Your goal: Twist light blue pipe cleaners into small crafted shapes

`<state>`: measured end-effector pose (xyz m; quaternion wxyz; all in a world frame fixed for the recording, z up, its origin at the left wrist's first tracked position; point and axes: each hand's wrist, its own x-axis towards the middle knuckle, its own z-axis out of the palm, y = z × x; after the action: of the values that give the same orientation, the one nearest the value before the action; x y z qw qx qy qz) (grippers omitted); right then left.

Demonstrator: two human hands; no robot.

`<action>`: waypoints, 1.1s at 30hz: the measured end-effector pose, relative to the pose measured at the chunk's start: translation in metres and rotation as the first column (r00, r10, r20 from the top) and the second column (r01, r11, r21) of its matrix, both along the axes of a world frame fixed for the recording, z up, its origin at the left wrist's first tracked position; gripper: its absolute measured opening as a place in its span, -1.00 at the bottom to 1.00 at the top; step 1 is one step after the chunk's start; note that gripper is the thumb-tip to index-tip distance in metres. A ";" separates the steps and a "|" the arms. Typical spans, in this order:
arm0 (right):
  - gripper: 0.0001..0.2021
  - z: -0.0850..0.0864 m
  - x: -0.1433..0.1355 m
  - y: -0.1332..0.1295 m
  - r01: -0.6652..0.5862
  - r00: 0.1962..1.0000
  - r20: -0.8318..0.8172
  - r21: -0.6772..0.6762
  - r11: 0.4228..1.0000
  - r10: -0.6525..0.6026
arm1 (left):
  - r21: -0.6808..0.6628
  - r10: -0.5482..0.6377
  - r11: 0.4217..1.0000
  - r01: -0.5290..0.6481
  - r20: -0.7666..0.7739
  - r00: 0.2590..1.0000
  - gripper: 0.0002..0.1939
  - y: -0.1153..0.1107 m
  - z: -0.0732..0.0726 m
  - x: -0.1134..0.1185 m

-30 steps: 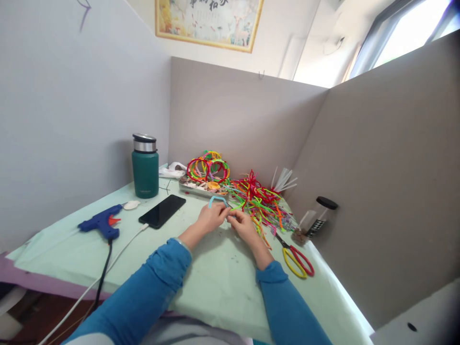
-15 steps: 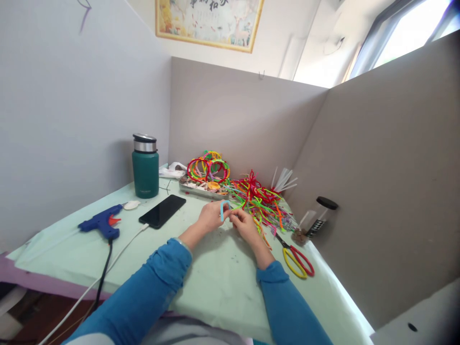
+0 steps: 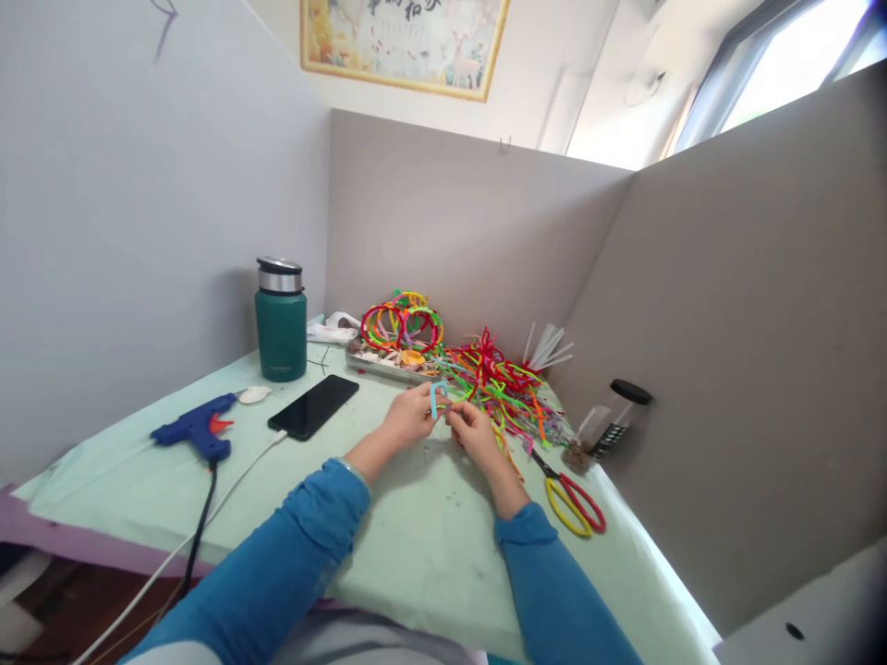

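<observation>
A light-blue pipe cleaner (image 3: 434,399), bent into a loop, is pinched in my left hand (image 3: 410,416) over the middle of the table. My right hand (image 3: 474,432) meets it from the right, thumb and fingers pressed together on a thin green strand at the loop's side; the fingers partly hide where the two join. Just beyond my hands lies a tangled heap of coloured pipe cleaners (image 3: 495,374), red, green, orange and pink. Scissors (image 3: 574,503) with one yellow and one red handle rest to the right of my right forearm.
A metal tray (image 3: 392,371) holds small pieces, with coloured rings (image 3: 402,325) on top. To the left are a green bottle (image 3: 281,334), a black phone (image 3: 313,407) on a white cable and a blue glue gun (image 3: 198,427). A clear jar (image 3: 613,420) leans against the right partition.
The light-blue loop has turned and shifted slightly to the right between my fingers. Both hands keep almost the same place; the other things have not moved.
</observation>
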<state>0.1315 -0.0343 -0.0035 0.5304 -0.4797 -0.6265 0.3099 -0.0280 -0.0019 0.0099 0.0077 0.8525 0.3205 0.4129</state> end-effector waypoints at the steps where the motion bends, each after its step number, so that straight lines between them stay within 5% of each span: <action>1: -0.80 0.000 0.000 0.000 0.000 1.000 0.002 -0.001 1.000 0.000 | -0.007 -0.005 1.000 0.005 -0.007 1.000 -0.74 -0.001 0.000 0.000; 33: -0.71 -0.003 0.002 0.004 0.023 0.999 -0.030 0.038 0.999 -0.021 | -0.052 0.060 0.996 -0.069 -0.160 0.985 -0.78 -0.004 0.003 0.001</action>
<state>0.1338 -0.0300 -0.0067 0.5521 -0.4717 -0.6192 0.2989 -0.0273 -0.0060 0.0133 -0.0067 0.8711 0.3593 0.3346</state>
